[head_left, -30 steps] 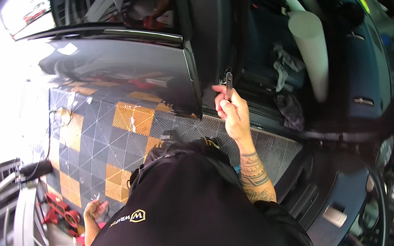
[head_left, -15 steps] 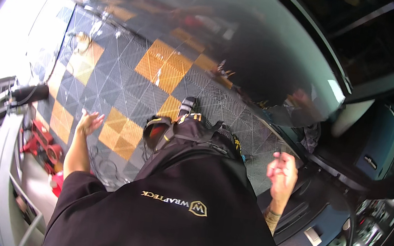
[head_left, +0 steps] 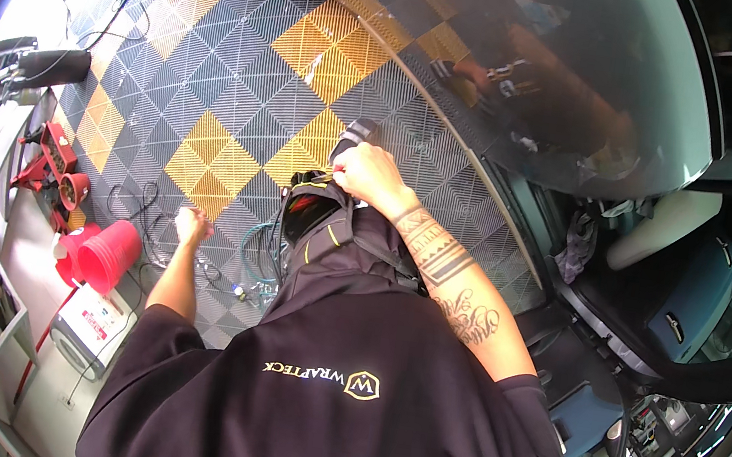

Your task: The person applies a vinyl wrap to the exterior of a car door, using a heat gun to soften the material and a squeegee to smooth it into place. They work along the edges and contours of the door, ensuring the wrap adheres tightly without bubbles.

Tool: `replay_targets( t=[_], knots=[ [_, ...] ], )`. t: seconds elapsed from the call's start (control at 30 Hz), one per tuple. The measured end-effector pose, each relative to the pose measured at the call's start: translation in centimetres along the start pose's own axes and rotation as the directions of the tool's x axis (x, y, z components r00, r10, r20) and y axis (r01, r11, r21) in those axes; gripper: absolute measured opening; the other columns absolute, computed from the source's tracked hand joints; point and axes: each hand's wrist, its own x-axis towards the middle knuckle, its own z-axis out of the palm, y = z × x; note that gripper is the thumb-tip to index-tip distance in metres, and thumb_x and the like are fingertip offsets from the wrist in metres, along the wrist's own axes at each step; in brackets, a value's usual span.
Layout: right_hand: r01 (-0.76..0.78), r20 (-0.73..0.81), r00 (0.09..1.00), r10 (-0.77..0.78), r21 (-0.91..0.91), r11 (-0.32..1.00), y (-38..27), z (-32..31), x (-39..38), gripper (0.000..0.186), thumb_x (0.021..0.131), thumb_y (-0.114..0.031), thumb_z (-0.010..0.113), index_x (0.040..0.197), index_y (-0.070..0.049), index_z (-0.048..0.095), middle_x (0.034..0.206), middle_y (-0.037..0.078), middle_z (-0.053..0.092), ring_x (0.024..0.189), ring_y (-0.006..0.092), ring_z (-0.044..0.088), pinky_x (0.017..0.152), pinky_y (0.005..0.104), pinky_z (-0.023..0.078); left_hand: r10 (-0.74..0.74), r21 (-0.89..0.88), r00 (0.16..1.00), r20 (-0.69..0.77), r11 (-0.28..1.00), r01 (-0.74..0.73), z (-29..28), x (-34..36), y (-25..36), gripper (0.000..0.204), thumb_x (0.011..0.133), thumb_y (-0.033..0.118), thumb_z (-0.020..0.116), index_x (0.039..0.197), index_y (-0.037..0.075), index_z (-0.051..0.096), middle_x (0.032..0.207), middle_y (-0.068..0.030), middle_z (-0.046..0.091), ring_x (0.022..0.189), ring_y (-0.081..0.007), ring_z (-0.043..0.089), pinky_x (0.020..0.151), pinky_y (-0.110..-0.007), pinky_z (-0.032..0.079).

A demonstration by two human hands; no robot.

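My right hand [head_left: 364, 173], its forearm tattooed, is at the top of a black waist pouch [head_left: 313, 212] with yellow trim, fingers closed on something small that I cannot make out. Below it and partly behind it shows a dark shoe [head_left: 353, 132]. My left hand [head_left: 194, 226] hangs beside me with loosely curled fingers and nothing visible in them, above the checked floor tiles [head_left: 209, 152]. A dark glossy car door [head_left: 570, 80] curves across the upper right, reflecting the tiles and an arm.
An open car interior [head_left: 684, 270] with a white roll [head_left: 662, 230] and a crumpled cloth [head_left: 576, 247] is at right. At left are railings [head_left: 2, 181], red buckets [head_left: 104, 254], a red tool [head_left: 51, 159], a white box [head_left: 93, 331] and cables [head_left: 145, 218].
My right hand has left the door opening, where it held a slim dark tool, and moved to the waist pouch. My left hand's fingers have curled. My view has swung toward the floor and door panel.
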Motion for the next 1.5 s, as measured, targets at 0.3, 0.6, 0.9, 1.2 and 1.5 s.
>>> replay_targets(
  t=[0.3, 0.6, 0.9, 1.2, 1.5],
  knots=[
    [0.111, 0.139, 0.979, -0.149, 0.249, 0.962, -4.2, 8.4, -3.0, 0.028, 0.074, -0.013, 0.055, 0.099, -0.002, 0.060, 0.082, 0.023, 0.064, 0.073, 0.0395, 0.062, 0.068, 0.0479, 0.049, 0.078, 0.173, 0.983, 0.168, 0.979, -0.107, 5.8, -7.8, -3.7, 0.017, 0.082, 0.004, 0.062, 0.099, 0.003, 0.063, 0.083, -0.0103, 0.065, 0.068, -0.0235, 0.062, 0.067, -0.036, 0.054],
    [-0.116, -0.199, 0.955, 0.221, 0.436, 0.893, -1.9, 6.3, -5.1, 0.018, 0.085, -0.021, 0.051, 0.086, -0.006, 0.061, 0.080, 0.017, 0.065, 0.079, 0.0347, 0.063, 0.069, 0.0458, 0.048, 0.093, -0.603, 0.876, 0.473, 0.759, 0.244, -2.0, -4.7, 1.4, 0.039, 0.091, 0.019, 0.057, 0.127, 0.008, 0.049, 0.097, -0.0080, 0.060, 0.093, -0.0245, 0.063, 0.073, -0.042, 0.056],
    [-0.507, -0.535, 0.356, 0.766, 0.578, 0.639, 11.5, 6.7, -20.4, 0.012, 0.078, -0.015, 0.060, 0.080, -0.008, 0.068, 0.078, 0.012, 0.067, 0.070, 0.0268, 0.065, 0.065, 0.0354, 0.050, -0.053, -0.281, 0.915, 0.401, 0.943, 0.177, -11.2, 5.8, -0.9, 0.051, 0.083, 0.007, 0.063, 0.129, 0.007, 0.042, 0.089, -0.0186, 0.060, 0.061, -0.0259, 0.060, 0.049, -0.036, 0.050],
    [-0.490, -0.317, 0.536, 0.782, 0.638, 0.594, 5.2, 8.1, -15.4, 0.012, 0.089, -0.013, 0.059, 0.091, -0.003, 0.064, 0.059, -0.004, 0.050, 0.048, 0.0041, 0.042, 0.044, 0.0220, 0.035, 0.778, 0.324, 0.579, 0.244, 0.498, -0.805, -16.3, 2.7, 20.6, 0.025, 0.074, 0.007, 0.055, 0.096, 0.002, 0.067, 0.082, -0.0143, 0.067, 0.073, -0.0308, 0.065, 0.072, -0.035, 0.052],
    [-0.654, -0.224, 0.608, 0.761, 0.401, 0.641, 1.7, 3.1, -13.6, 0.021, 0.082, -0.020, 0.065, 0.097, -0.005, 0.066, 0.067, 0.008, 0.062, 0.060, 0.0145, 0.058, 0.059, 0.0293, 0.047, 0.732, 0.396, 0.211, 0.648, -0.088, -0.914, -5.3, -5.5, 21.9, 0.011, 0.078, 0.006, 0.056, 0.075, -0.002, 0.063, 0.075, -0.0222, 0.066, 0.070, -0.0360, 0.066, 0.061, -0.042, 0.054]
  ],
)
